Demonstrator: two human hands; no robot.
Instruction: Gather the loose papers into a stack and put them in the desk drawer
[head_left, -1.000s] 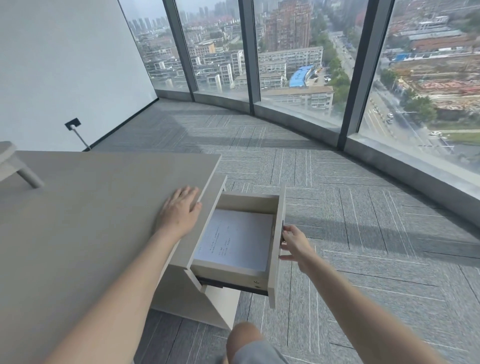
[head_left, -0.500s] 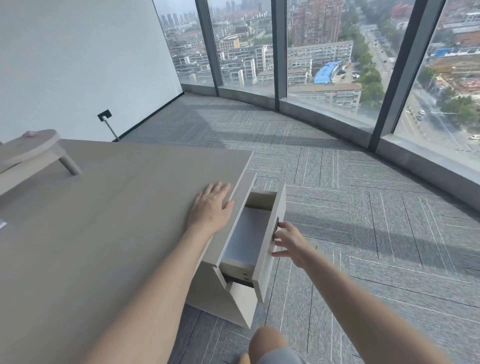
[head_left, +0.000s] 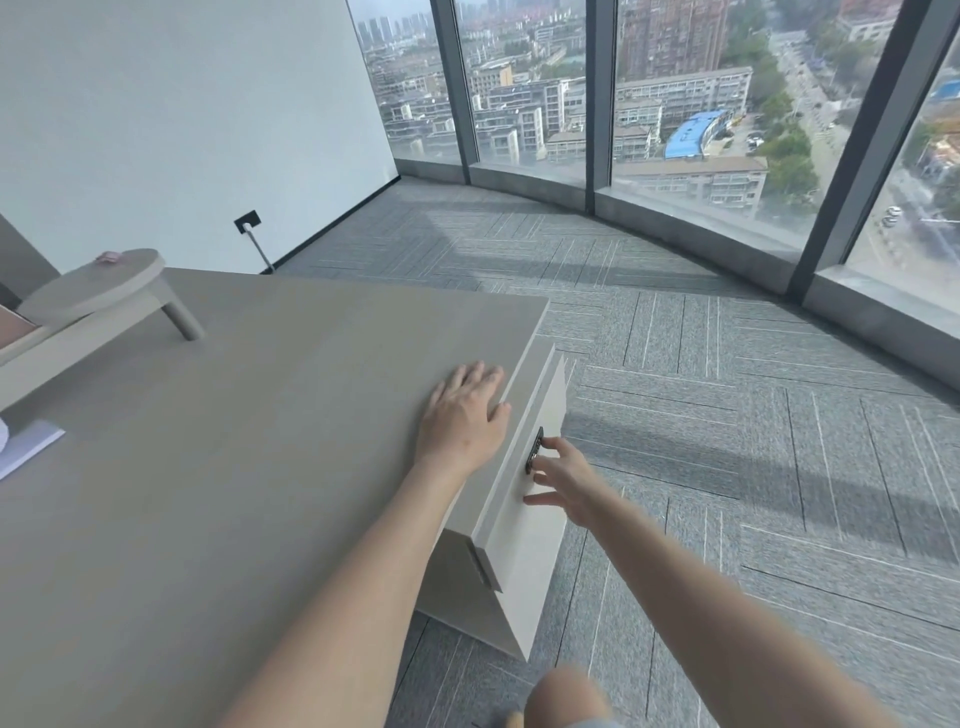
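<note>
The desk drawer (head_left: 540, 415) is pushed in flush under the right edge of the beige desk (head_left: 260, 441); the papers inside are hidden. My left hand (head_left: 462, 415) lies flat on the desk top beside that edge, fingers spread. My right hand (head_left: 563, 480) is at the drawer front with its fingers spread, fingertips touching the dark handle (head_left: 533, 457) without gripping it. A white sheet corner (head_left: 26, 447) shows at the desk's far left edge.
A low round-topped wooden stand (head_left: 98, 291) with a small pink object (head_left: 109, 257) sits at the back left of the desk. Grey carpet floor (head_left: 727, 415) spreads to the right, up to curved floor-to-ceiling windows (head_left: 675, 104). My knee (head_left: 566, 696) shows at the bottom.
The drawer, open with papers visible a second ago, has slid shut under my right hand's push. My left hand stayed on the desk top. The view swung left.
</note>
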